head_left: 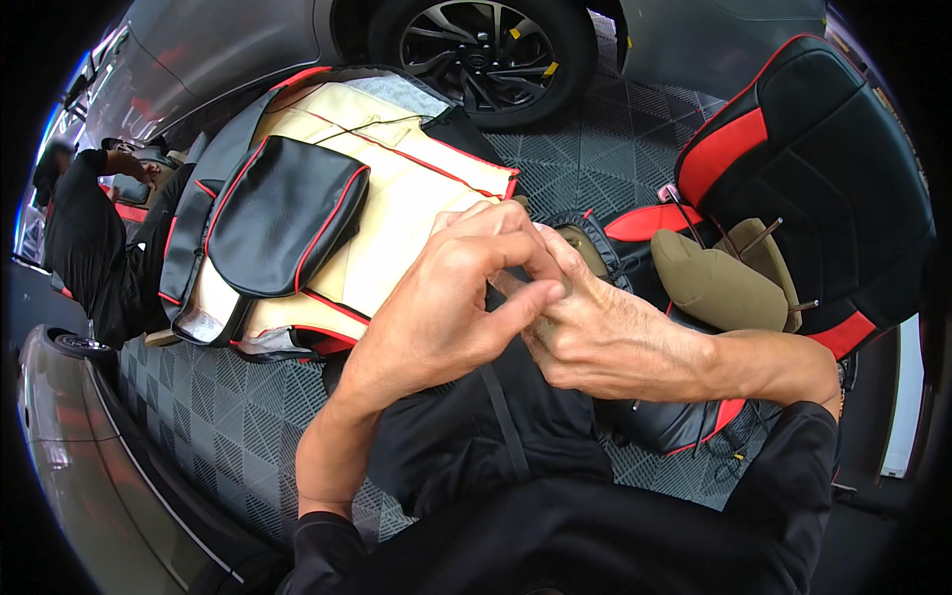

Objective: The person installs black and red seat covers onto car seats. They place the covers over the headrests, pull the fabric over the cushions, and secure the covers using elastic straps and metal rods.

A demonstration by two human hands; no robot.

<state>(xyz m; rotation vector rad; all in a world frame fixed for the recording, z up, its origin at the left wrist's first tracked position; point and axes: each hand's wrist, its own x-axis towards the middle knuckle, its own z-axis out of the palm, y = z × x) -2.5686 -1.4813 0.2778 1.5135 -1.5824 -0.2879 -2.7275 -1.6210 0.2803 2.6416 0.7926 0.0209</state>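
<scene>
My left hand [451, 288] and my right hand [600, 322] meet in front of my chest. The left thumb and index finger curl together in a pinch against the right hand's fingers. My right hand is closed, its fingertips mostly hidden behind the left. Anything between the fingers is too small or hidden to make out. Beyond the left hand, a seat cover [392, 213] lies with its cream backing up. On it rests a black headrest cover [283, 213] with red piping. Right of my hands, olive-brown headrests [709, 283] with metal posts lie on the car seat.
A black and red car seat [803, 169] stands at the right. A grey car's wheel [481, 59] is at the far side. Another person in black [94, 233] works at the left, near another car [84, 446]. Patterned tiles [218, 426] cover the floor.
</scene>
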